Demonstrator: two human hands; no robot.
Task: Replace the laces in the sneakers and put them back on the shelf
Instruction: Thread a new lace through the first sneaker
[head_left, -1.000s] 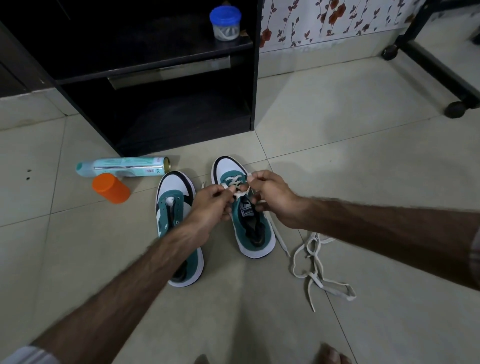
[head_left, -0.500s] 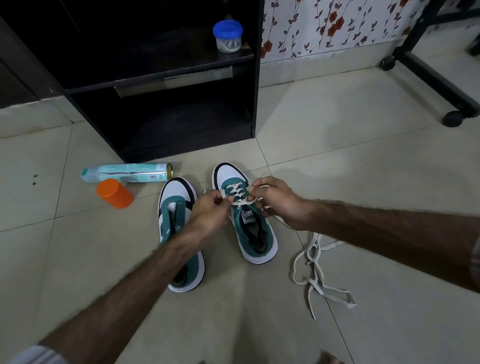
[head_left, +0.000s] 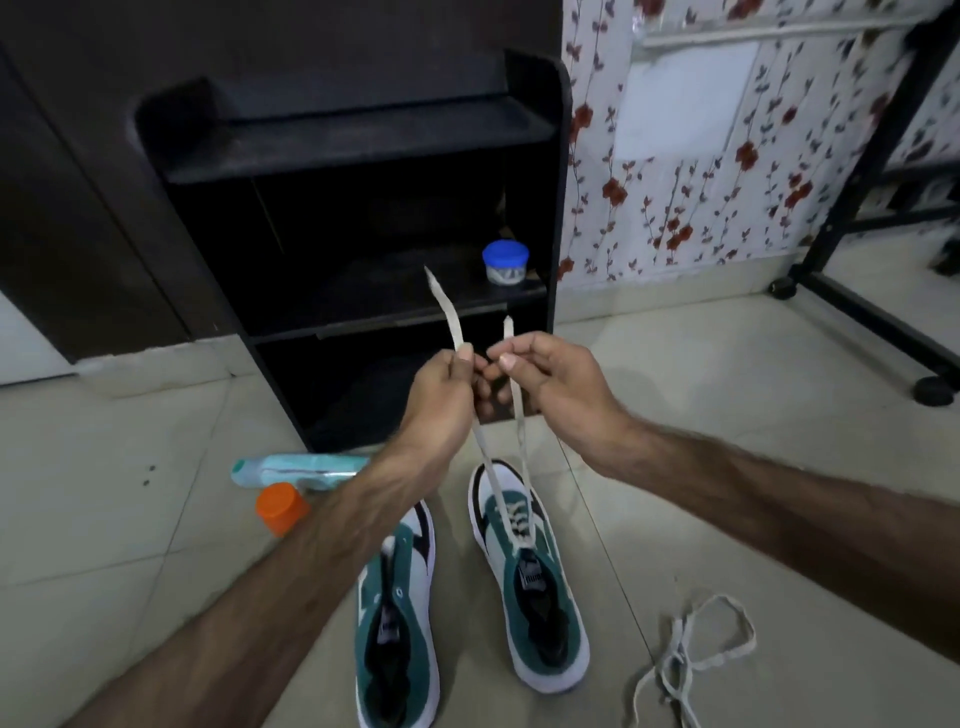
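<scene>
Above the right sneaker (head_left: 530, 582): left hand (head_left: 439, 397) and right hand (head_left: 558, 382), fingers pinching both lace ends (head_left: 451, 312), drawn taut; likely next, threading higher eyelets

Floor (head_left: 727, 415): pale glossy tiles with thin dark joints.
Wall (head_left: 675, 171): white wallpaper with red flowers on dark vines.
Cabinet (head_left: 67, 208): dark brown, at left.
Frame (head_left: 872, 322): black metal, on castors, at right.
Light: dim.
</scene>
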